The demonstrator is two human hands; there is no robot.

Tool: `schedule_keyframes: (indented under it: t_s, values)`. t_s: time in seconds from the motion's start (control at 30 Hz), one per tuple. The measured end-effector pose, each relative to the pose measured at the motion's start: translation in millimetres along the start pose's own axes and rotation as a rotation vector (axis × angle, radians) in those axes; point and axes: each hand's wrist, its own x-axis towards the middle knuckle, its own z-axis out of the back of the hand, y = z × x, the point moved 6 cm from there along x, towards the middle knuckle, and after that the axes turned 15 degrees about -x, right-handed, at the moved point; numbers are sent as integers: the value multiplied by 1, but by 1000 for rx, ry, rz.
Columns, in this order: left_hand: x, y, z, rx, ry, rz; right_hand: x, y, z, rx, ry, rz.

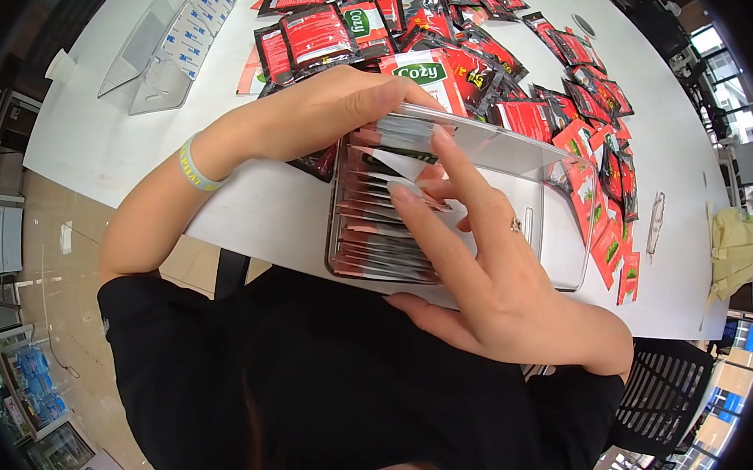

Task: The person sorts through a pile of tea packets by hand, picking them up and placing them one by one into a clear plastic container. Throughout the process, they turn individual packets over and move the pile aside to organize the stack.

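A clear plastic box (558, 263) sits at the table's near edge, close to my body. Red and white sachets (385, 236) stand on edge in a tight row in its left part. My left hand (341, 110) curls round the far left corner of the box, with some of its fingers hidden. Over the box reaches my right hand (488, 269), fingers spread and two fingertips touching the tops of the sachets. Its thumb lies outside, by the near wall.
Many red and black packets (320, 39) and flat red sachets (607, 251) are heaped beyond the box and to its right. A clear plastic holder (158, 45) with printed tape stands at the far left. Folded glasses (656, 224) lie on the right; a black chair (662, 395) is beside me.
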Motion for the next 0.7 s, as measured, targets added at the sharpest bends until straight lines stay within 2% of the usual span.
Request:
schedule_keyframes:
  t_s: [0.07,0.13,0.23,0.43,0.7]
  values:
    - [2,5,-1,7,6,16,0,-1,2,16,-4,-13]
    - [6,12,1,-9,-59,-84,0,-2,0,16,36,-22]
    - [1,8,0,-33,-53,-111,0,-1,-2,-14,29,-8]
    - [-1,-1,-2,-30,-44,-98,-3,3,-3,-299,28,0]
    - [1,4,1,-118,-48,-65,-3,4,-3,-385,-1,2]
